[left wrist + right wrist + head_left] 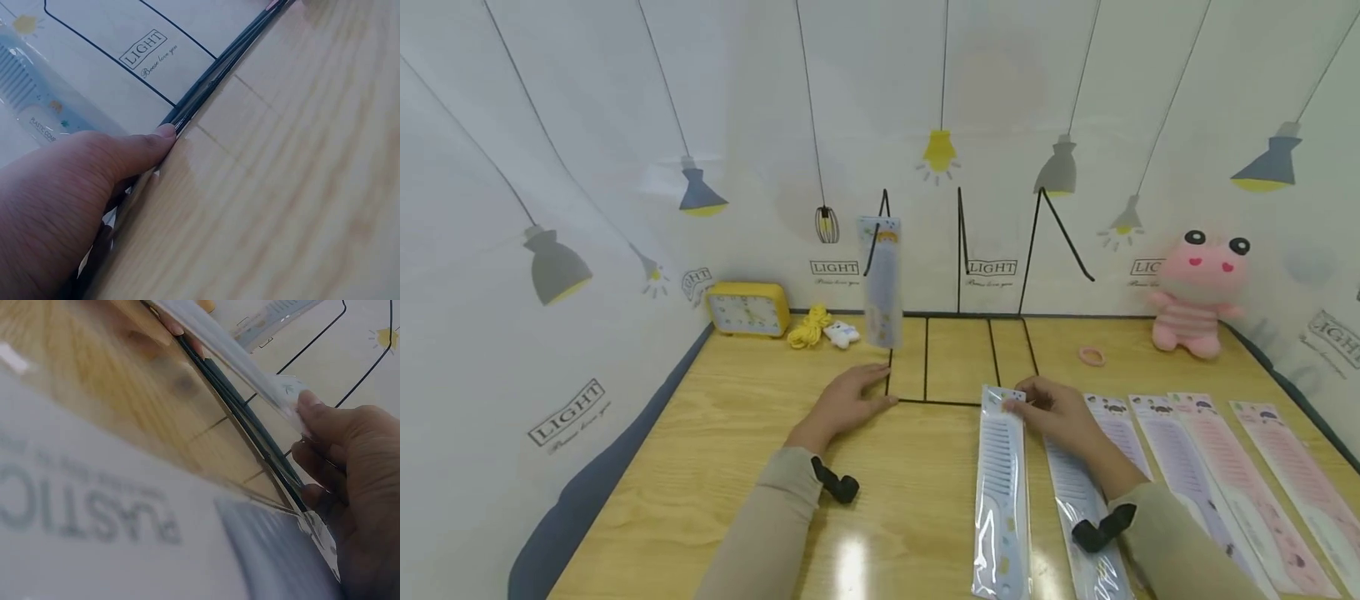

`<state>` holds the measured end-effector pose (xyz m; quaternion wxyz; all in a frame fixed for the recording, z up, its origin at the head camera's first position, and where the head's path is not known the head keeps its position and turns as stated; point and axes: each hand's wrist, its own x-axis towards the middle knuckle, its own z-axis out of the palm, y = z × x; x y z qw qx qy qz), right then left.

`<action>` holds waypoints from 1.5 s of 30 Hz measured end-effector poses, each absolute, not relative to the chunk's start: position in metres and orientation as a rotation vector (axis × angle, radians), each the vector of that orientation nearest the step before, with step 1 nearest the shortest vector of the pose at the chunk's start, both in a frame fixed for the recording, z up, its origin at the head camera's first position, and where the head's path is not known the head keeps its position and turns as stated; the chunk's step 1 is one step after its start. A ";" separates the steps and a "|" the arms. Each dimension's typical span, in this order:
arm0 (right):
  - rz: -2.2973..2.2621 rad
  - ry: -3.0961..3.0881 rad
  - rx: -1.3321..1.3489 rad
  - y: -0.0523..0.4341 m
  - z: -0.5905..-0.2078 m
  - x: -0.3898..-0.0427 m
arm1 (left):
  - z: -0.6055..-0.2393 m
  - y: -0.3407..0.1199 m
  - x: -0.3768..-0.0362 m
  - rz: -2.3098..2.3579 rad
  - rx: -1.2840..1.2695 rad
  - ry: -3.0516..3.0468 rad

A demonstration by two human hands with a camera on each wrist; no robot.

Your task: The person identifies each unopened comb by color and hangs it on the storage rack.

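- Light blue plastic comb in a shiny clear sleeve [998, 500], pinched near its top end by the right hand [1056, 412], thumb on the front face.
- Looks long and flat: row of wide teeth in the upper half, paler rounded handle toward the person, small yellowish prints dotted on it, glare on the plastic.
- Sits just in front of the black wire rack [958, 250], by the right part of its base, over the light wooden table [700, 467]. Can't tell about contact between lower end and wood.
- Left hand [844, 407] loosely open, fingers stretched toward the rack's left front corner, gripping no comb.
- Similar blue packaged comb [882, 283] hanging on the left hook.
- Off to the right, more packaged combs [1240, 475]: blue, lilac and pink, laid roughly side by side.
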<state>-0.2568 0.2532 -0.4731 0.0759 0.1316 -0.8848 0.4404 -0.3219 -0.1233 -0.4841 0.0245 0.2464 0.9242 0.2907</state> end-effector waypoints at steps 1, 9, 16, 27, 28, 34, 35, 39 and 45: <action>1.340 -2.654 0.384 0.253 -0.473 -0.255 | -0.485 -0.123 -0.321 0.888 0.764 2.856; 1.487 -2.581 0.483 0.252 -0.472 -0.249 | -0.481 -0.124 -0.317 0.848 0.781 2.875; 1.674 -2.524 0.306 0.249 -0.466 -0.253 | -0.478 -0.127 -0.320 0.854 0.792 2.879; 2.099 -2.145 0.086 0.250 -0.454 -0.262 | -0.477 -0.127 -0.328 0.865 0.775 2.885; 2.177 -2.069 0.116 0.250 -0.453 -0.262 | -0.477 -0.126 -0.327 0.874 0.776 2.880; 2.370 -1.868 0.234 0.244 -0.442 -0.253 | -0.481 -0.124 -0.321 0.869 0.781 2.863; 2.355 -1.882 0.240 0.242 -0.438 -0.251 | -0.482 -0.125 -0.321 0.865 0.775 2.864; 2.205 -1.972 0.273 0.234 -0.409 -0.241 | -0.483 -0.125 -0.321 0.855 0.780 2.879; 2.054 -1.945 0.468 0.201 -0.353 -0.213 | -0.483 -0.123 -0.323 0.856 0.791 2.875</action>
